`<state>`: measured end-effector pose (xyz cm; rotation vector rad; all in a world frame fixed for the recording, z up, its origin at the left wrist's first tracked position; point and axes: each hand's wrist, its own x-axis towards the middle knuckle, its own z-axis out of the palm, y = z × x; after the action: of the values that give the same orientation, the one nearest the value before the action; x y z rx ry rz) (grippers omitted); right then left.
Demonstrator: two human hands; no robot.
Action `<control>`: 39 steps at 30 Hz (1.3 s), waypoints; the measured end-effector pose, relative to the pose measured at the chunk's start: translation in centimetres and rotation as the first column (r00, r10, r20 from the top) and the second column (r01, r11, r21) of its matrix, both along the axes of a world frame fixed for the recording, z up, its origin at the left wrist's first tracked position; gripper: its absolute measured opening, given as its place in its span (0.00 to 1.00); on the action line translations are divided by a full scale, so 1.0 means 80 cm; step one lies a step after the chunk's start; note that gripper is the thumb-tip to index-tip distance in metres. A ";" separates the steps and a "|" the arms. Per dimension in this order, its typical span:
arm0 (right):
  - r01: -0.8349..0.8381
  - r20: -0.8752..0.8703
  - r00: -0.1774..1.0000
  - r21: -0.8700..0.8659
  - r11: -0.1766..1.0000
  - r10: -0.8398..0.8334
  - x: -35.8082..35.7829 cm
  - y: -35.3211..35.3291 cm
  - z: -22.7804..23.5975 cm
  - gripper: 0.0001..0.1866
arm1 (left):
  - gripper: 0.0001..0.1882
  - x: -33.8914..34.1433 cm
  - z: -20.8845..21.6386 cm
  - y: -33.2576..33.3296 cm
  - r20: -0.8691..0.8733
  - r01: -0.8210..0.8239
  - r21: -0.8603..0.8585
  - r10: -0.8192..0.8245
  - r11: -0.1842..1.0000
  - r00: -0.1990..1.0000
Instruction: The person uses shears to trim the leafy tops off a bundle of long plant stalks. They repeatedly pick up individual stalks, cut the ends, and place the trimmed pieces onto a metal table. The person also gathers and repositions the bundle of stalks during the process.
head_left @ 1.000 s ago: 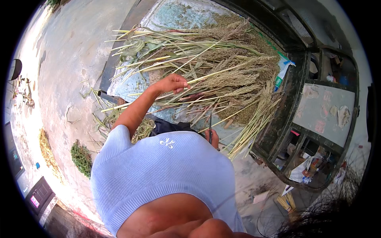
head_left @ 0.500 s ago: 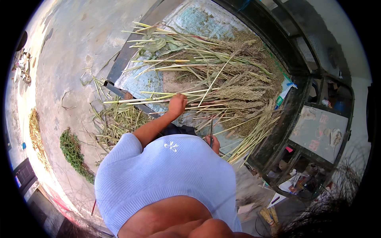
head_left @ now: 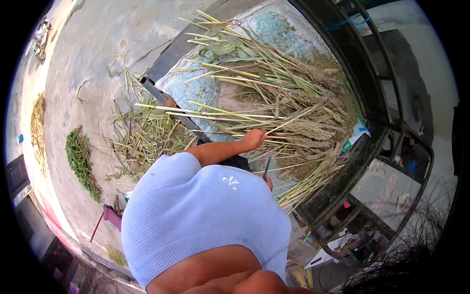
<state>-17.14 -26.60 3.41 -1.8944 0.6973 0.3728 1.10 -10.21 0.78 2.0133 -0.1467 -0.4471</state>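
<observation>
My left hand (head_left: 255, 139) is closed on the cut end of a pale grain stalk (head_left: 289, 122), which slants up to the right over the pile. Below it, close to my body, my right hand (head_left: 269, 182) is mostly hidden by my sweater. Upright from that hand rises the narrow dark blade of a knife (head_left: 267, 167). Cut stalks with bushy brown seed heads (head_left: 313, 128) lie in layers before me, heads to the right and pale green stems to the left. A smaller bundle of green stalks (head_left: 313, 182) lies right of the knife.
Under the pile is a pale blue sheet (head_left: 271, 27) on a dark metal-edged bed (head_left: 157, 90). Its dark frame (head_left: 338, 44) rises on the right. Leaf and stem scraps (head_left: 147, 134) cover the floor at left, near a heap of green plants (head_left: 82, 164).
My left hand has moved right and slightly down, from the stems at left to the end of the slanting stalk. The knife now tilts slightly right. My view has shifted.
</observation>
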 end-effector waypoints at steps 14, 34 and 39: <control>-0.224 -0.058 0.970 0.145 0.964 0.234 0.022 0.029 0.002 0.16 | 0.11 -0.025 -0.087 0.285 0.053 -0.114 0.732 0.111 0.672 0.992; -0.831 -0.146 0.495 0.208 0.516 0.857 0.152 0.244 0.003 0.25 | 0.10 -0.104 0.003 0.302 -0.060 -0.239 0.124 0.248 0.963 0.967; -0.470 -0.378 0.684 0.425 0.773 0.624 0.135 0.265 0.011 0.26 | 0.10 -0.108 0.005 0.297 -0.112 -0.308 0.075 0.315 0.949 0.943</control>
<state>-6.33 -5.39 4.29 -1.6839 0.3323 1.3365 -7.55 13.53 1.19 2.0127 0.2612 -0.3730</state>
